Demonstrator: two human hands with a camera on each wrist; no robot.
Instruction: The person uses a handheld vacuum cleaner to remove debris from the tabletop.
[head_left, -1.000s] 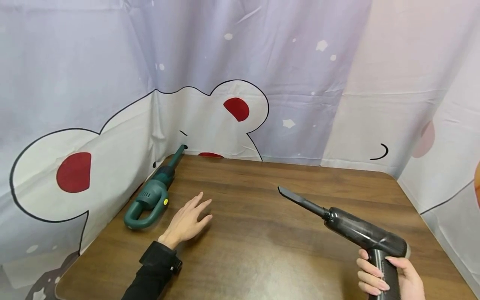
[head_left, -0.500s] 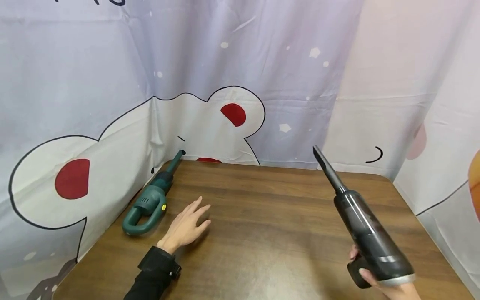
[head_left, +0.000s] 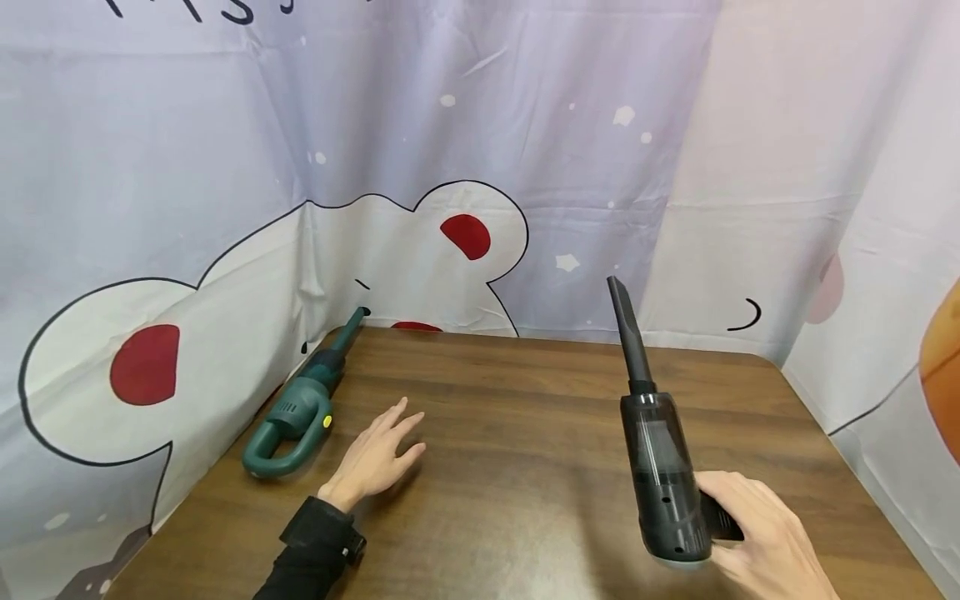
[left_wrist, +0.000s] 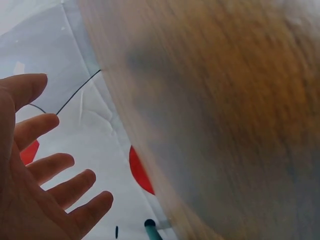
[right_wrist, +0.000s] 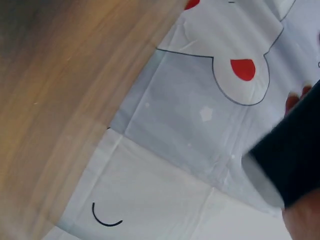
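Note:
My right hand (head_left: 765, 525) grips the handle of a black handheld vacuum cleaner (head_left: 663, 475) on the right side of the head view. Its body is turned so the handle points right, and its long flat nozzle points up and away from me. In the right wrist view the dark vacuum handle (right_wrist: 295, 150) fills the right edge, with fingertips (right_wrist: 295, 100) curled behind it. My left hand (head_left: 371, 458) is spread low over the table with nothing in it; the left wrist view shows its fingers apart. Left of it lies a green handheld vacuum (head_left: 300, 408) with a loop handle and narrow nozzle.
The brown wooden table (head_left: 495, 467) has rounded corners. A printed curtain (head_left: 555, 167) hangs along its back, left and right sides, and the green vacuum's nozzle reaches to it at the back left corner.
My right hand has rolled the black vacuum over, so its handle swings from below to the right and its nozzle turns from left to away from me. The left hand stays almost still.

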